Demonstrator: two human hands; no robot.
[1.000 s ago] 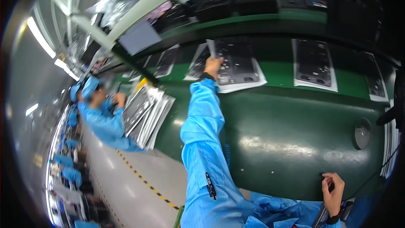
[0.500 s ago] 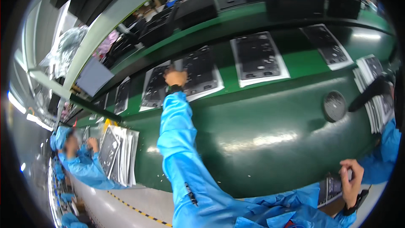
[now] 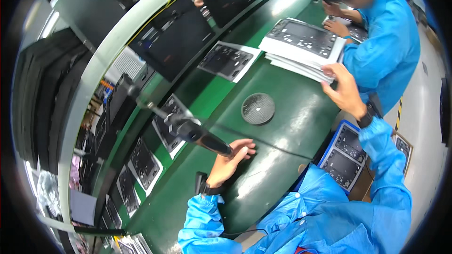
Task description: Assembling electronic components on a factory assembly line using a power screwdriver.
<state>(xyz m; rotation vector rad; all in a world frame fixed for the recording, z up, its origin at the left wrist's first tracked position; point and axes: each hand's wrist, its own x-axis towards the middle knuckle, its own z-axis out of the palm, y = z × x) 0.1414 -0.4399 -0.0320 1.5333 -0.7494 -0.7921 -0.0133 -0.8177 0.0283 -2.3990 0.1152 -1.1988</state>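
Note:
My left hand (image 3: 230, 164) is over the green bench with its fingers stretched out. The end of a black handle-shaped tool (image 3: 209, 141) overlaps it, and I cannot tell whether they touch. My right hand (image 3: 346, 91) is at the near right corner of a stack of black panels on white sheets (image 3: 303, 49). Its thumb and fingers are apart, with the fingertips by the sheet edges. Small pale pieces dot the top panel. Between my hands and the stack lies a round, grey, perforated disc (image 3: 258, 109).
Black panels on white sheets, one of them a panel (image 3: 228, 60), line the far side of the green bench (image 3: 292, 113). A co-worker in blue (image 3: 386, 42) works beyond the stack. A blue-rimmed tray (image 3: 346, 155) holds panels at lower right. A thin dark cable crosses the bench.
My view has turned to the right. My left hand has come back from the far row of panels to beside the black tool. My right hand has reached out to the stack.

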